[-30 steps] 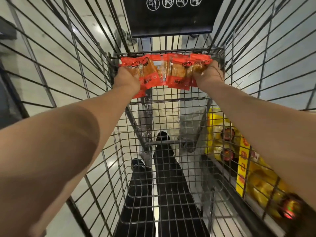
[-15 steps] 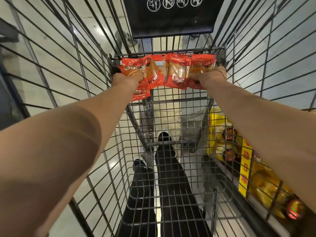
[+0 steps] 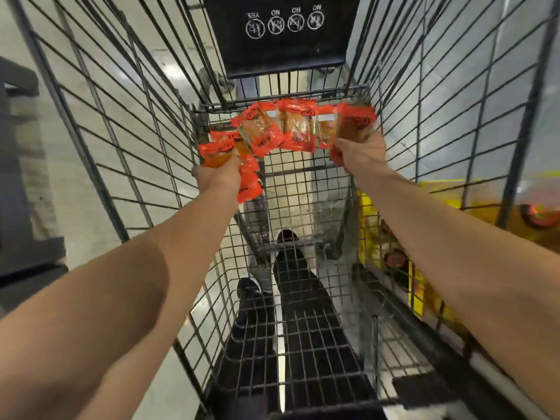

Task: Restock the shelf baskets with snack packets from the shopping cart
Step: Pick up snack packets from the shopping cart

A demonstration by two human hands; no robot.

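The left hand [image 3: 216,177] grips one end of a string of orange snack packets [image 3: 288,128], its fingers curled round the packet at the left end, with another packet or two hanging down just right of the wrist. The right hand [image 3: 362,153] grips the other end, fingers closed round the packet at the right end, which stands up above the knuckles. Between the two hands the packets hang in a loose row, overlapping one another, each with a clear window showing a brownish snack inside. The row is held up inside the shopping cart [image 3: 136,140], near its far end, with the right end higher than the left.

Both bare forearms reach in from the near side, left and right of the cart's wire floor. Beyond the packets, on the far wall of the cart, a black sign [image 3: 285,34] carries four round white symbols. Outside the right wall of the cart, yellow packaging [image 3: 424,292] with red round marks shows through the wires; it is blurred and cannot be made out further. Through the cart floor a pair of dark shoes [image 3: 251,289] and dark trouser legs show against the pale, shiny floor [image 3: 85,207]. At the far left stands a dark, blurred piece of shelving [image 3: 18,183].
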